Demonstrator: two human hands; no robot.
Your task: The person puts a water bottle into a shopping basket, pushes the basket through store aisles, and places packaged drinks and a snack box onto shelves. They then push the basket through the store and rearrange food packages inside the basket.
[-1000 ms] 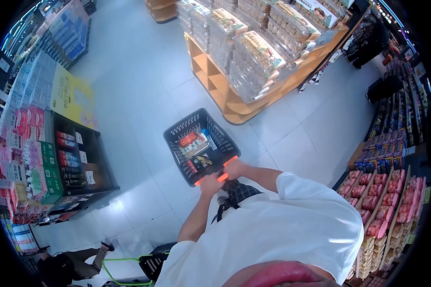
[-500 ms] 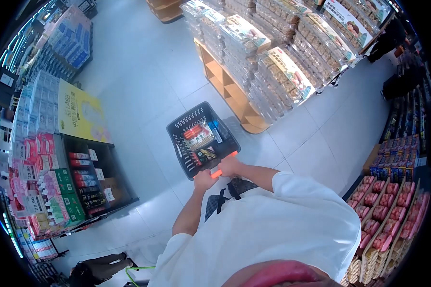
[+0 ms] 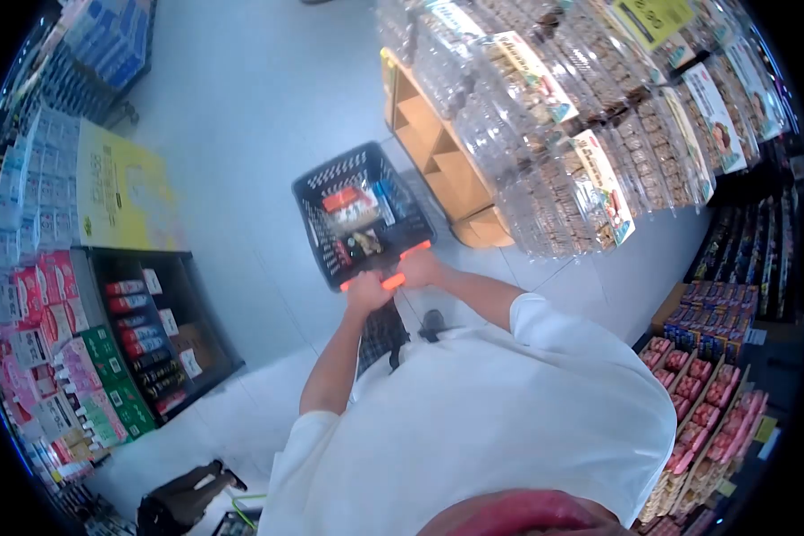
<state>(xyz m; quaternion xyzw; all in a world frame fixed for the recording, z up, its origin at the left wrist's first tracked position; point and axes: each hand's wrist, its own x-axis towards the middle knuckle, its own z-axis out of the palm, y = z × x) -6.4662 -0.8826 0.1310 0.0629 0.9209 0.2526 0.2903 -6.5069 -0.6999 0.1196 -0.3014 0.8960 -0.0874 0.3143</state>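
Note:
Both of my hands grip the orange handle (image 3: 392, 281) of a black shopping basket (image 3: 323, 168) in front of me. My left hand (image 3: 367, 292) is wrapped round the handle's left part, and my right hand (image 3: 422, 267) closes on its right part. Inside the basket lie an orange-red and clear package (image 3: 341, 198), a blue-and-white package (image 3: 385, 202) and a dark, yellow-patterned packet (image 3: 364, 242). Blur hides what these packages hold. The basket is held over or stands on the floor; I cannot tell which.
To the right of the basket, a wooden display stand (image 3: 456, 183) carries stacked clear food boxes (image 3: 545, 192). At left stands a dark shelf (image 3: 207, 304) with cans and a yellow poster (image 3: 125, 192). Pink packs (image 3: 690, 387) fill racks at lower right. Another person (image 3: 183, 500) is at lower left.
The basket and both hands have shifted slightly up and left in view. The food display on the right now looms larger and nearer, while the left shelf has slid further left.

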